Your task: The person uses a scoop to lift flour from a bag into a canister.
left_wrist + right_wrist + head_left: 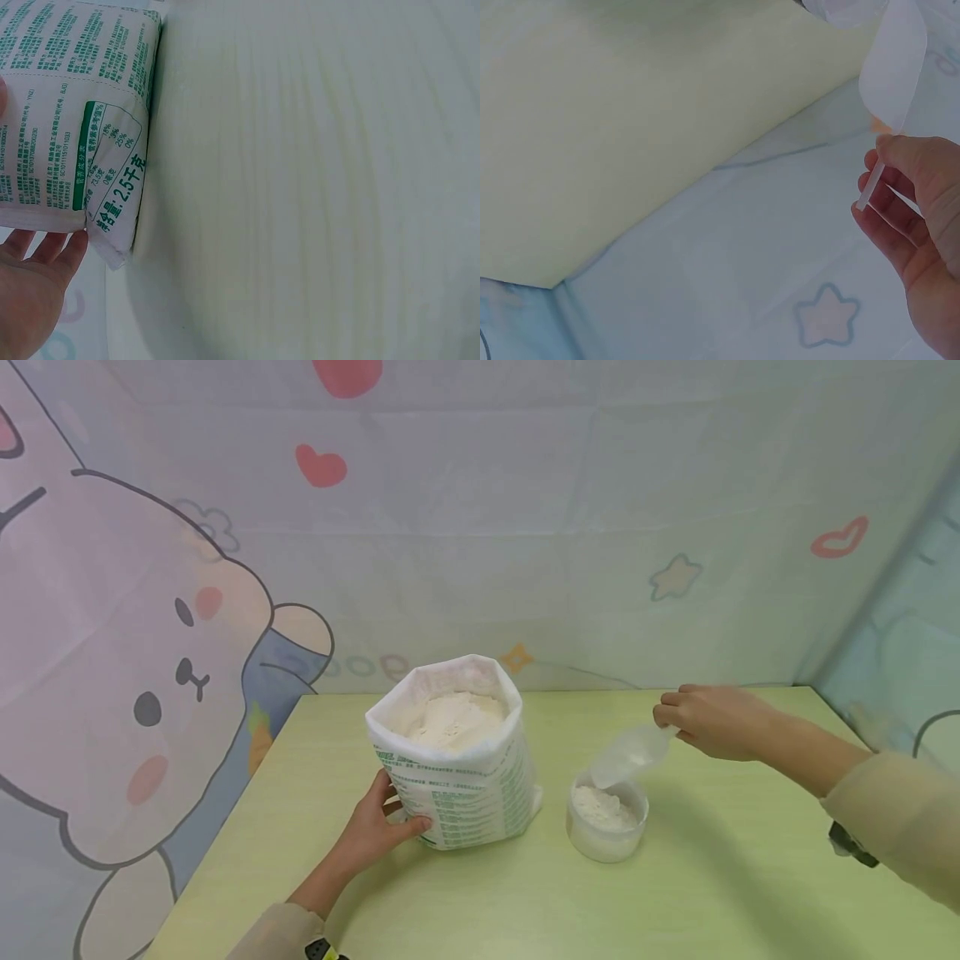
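Observation:
A white bag of flour [472,793] with green print stands on the table, its top rolled open and white powder [457,720] visible inside. My left hand [378,822] holds its lower left side, thumb across the front and fingers at the side; in the left wrist view, fingertips [71,251] touch the bag's edge. To the right stands a clear round tub [606,843] with white powder in it. Over the tub, my right hand [708,720] pinches the handle of a translucent scoop [633,756], tilted with its mouth down toward the powder. The scoop [894,67] also shows in the right wrist view.
The pale green-yellow table [480,910] ends at a back edge against a printed cloth backdrop [525,527]. Another cloth side [915,627] rises at the right.

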The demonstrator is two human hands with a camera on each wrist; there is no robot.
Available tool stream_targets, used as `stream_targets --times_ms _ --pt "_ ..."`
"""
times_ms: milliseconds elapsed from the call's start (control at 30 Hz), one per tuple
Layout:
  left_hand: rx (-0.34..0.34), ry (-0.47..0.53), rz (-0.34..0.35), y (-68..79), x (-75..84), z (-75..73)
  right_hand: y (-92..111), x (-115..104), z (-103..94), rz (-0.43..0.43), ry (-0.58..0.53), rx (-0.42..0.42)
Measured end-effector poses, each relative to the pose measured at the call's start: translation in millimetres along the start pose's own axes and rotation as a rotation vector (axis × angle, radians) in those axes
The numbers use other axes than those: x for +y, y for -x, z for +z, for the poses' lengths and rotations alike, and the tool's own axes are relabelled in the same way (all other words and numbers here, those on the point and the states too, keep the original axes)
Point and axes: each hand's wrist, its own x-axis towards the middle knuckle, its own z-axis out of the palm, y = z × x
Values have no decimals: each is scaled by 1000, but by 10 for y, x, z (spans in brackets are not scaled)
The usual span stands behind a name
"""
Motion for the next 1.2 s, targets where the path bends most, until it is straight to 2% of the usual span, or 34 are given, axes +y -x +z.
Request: stream_targets --times_ms 167,367,567,900,1200 --pt "-5 -8 1 24 100 -1 44 29 127 27 -103 4" --pt "-6 -3 11 12 75 3 77 52 189 91 -247 12" --pt "5 -12 17 12 65 8 40 125 173 115 -297 57" --pt "-1 -19 3 16 51 -1 -135 209 -103 112 -296 103" --pt "-8 -10 9 12 53 0 -390 233 -502 80 -263 162"
